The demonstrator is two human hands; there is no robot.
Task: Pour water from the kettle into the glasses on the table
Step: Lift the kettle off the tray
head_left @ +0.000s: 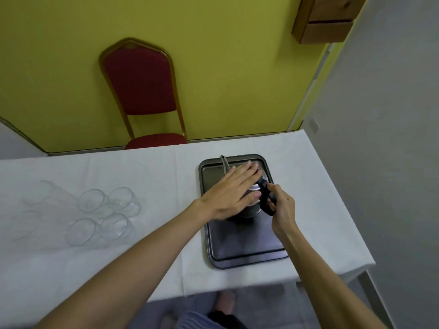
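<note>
A metal kettle [249, 211] with a thin spout and a black handle stands on a dark tray [237, 252] right of the table's middle. My left hand [231, 191] lies flat on the kettle's lid, fingers spread, hiding most of the top. My right hand [281, 206] is closed around the black handle [266, 198] on the kettle's right side. Several clear glasses [104, 212] stand grouped on the white tablecloth at the left, well apart from the tray.
The table [142, 174] has a white cloth; its right edge is close to a grey wall. A red chair [142, 91] stands behind the far edge against a yellow wall. A wooden box [325, 20] hangs at the upper right.
</note>
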